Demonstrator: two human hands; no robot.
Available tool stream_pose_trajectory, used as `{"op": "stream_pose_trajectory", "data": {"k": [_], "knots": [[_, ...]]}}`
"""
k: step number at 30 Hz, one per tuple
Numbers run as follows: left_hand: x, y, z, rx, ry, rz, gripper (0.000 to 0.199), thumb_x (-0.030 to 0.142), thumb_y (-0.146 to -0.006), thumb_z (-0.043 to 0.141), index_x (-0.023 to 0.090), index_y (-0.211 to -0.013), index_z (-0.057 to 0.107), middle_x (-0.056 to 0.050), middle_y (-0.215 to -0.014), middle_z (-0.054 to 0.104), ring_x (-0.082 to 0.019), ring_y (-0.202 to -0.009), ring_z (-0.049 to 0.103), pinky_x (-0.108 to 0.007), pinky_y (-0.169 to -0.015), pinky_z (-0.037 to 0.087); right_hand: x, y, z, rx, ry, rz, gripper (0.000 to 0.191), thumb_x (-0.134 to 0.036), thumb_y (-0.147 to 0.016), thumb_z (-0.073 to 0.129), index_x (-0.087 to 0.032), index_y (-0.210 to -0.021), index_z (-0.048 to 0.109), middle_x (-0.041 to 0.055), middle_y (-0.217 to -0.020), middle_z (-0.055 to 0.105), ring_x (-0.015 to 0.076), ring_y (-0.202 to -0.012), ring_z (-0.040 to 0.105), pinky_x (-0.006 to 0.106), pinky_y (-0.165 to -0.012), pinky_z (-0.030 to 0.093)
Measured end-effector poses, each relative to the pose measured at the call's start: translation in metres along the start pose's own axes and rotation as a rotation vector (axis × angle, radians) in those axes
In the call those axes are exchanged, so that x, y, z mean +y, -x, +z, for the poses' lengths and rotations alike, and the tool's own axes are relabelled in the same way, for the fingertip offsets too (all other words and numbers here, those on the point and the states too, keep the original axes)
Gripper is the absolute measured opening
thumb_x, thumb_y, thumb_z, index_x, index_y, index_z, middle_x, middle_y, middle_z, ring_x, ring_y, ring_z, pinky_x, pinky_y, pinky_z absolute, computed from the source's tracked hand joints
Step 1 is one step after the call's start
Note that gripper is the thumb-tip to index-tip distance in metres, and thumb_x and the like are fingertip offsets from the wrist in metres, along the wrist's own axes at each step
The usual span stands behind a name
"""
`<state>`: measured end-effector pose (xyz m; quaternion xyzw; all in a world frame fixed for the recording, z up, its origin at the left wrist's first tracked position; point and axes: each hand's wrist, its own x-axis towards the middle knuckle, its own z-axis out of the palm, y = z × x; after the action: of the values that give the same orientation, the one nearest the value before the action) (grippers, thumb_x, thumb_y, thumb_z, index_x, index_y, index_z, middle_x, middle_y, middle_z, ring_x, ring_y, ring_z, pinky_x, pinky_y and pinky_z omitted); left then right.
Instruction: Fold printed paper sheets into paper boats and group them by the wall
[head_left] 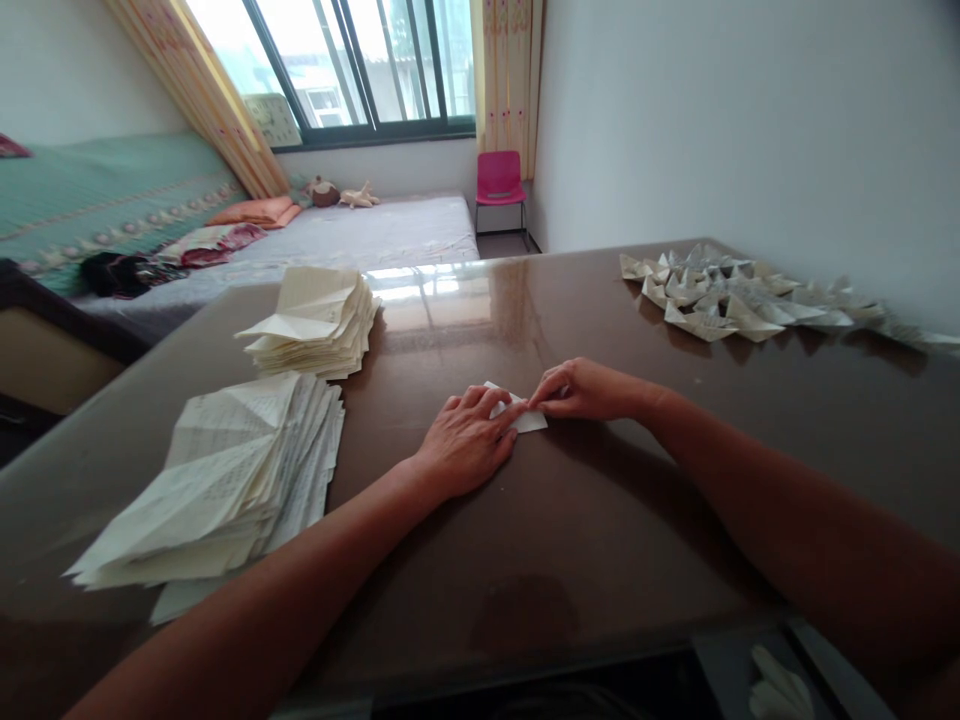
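A home bedroom, with bed [375, 235], pillows [259, 211] and patterned curtains [510, 90]

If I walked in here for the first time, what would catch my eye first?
Probably the crowd of pointed paper shapes at the table's far right, by the wall. Next, the two hands at the middle: the left hand lies over a small white paper, with the right hand's fingertips at its edge. The pink chair under the window also stands out.
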<state>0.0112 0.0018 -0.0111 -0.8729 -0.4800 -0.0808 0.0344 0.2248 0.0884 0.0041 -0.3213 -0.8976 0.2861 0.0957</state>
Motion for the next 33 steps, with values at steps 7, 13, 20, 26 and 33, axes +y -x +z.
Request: {"op": "stream_pose_trajectory", "data": {"k": [7, 13, 20, 26, 33], "knots": [[0.002, 0.000, -0.001, 0.014, -0.041, 0.012, 0.038, 0.035, -0.094, 0.040, 0.032, -0.132, 0.046, -0.003, -0.126, 0.053, -0.023, -0.117, 0.043, -0.038, -0.088, 0.041, -0.005, 0.007, -0.005, -0.052, 0.253, -0.099, 0.047, -0.010, -0.081, 0.045, -0.024, -0.121, 0.065, 0.0050, -0.096, 0.065, 0.0115, -0.073, 0.057, 0.022, -0.071, 0.041], [0.004, 0.001, -0.001, 0.019, -0.070, 0.009, 0.037, 0.034, -0.094, 0.040, 0.032, -0.131, 0.047, -0.004, -0.125, 0.054, -0.023, -0.115, 0.045, -0.037, -0.086, 0.042, -0.026, 0.020, -0.010, -0.146, 0.553, -0.047, 0.046, -0.016, -0.086, 0.047, -0.032, -0.127, 0.058, 0.0066, -0.103, 0.060, 0.0166, -0.084, 0.058, 0.023, -0.060, 0.034], [0.006, 0.001, 0.001, 0.026, -0.080, 0.004, 0.036, 0.035, -0.094, 0.040, 0.032, -0.130, 0.047, -0.004, -0.126, 0.055, -0.023, -0.117, 0.045, -0.037, -0.087, 0.042, -0.043, 0.026, -0.010, -0.140, 0.709, -0.024, 0.022, -0.022, -0.090, 0.052, -0.025, -0.102, 0.070, 0.0086, -0.099, 0.062, 0.0202, -0.095, 0.054, 0.025, -0.068, 0.038], [-0.006, 0.003, -0.005, 0.020, 0.032, 0.010, 0.032, 0.034, -0.094, 0.039, 0.029, -0.121, 0.056, -0.003, -0.121, 0.059, -0.022, -0.113, 0.051, -0.036, -0.090, 0.043, -0.041, 0.013, 0.011, -0.040, 0.649, -0.085, 0.034, -0.019, -0.094, 0.044, -0.020, -0.126, 0.056, 0.0120, -0.116, 0.056, 0.0198, -0.103, 0.051, 0.031, -0.084, 0.041], [-0.067, 0.017, -0.034, -0.044, 0.129, -0.389, 0.027, 0.034, -0.088, 0.042, 0.023, -0.102, 0.063, -0.002, -0.097, 0.068, -0.018, -0.084, 0.063, -0.028, -0.075, 0.045, -0.045, 0.016, 0.017, -0.079, 0.727, -0.094, 0.031, -0.018, -0.095, 0.041, -0.016, -0.123, 0.056, 0.0138, -0.113, 0.056, 0.0215, -0.100, 0.052, 0.033, -0.082, 0.042]]}}
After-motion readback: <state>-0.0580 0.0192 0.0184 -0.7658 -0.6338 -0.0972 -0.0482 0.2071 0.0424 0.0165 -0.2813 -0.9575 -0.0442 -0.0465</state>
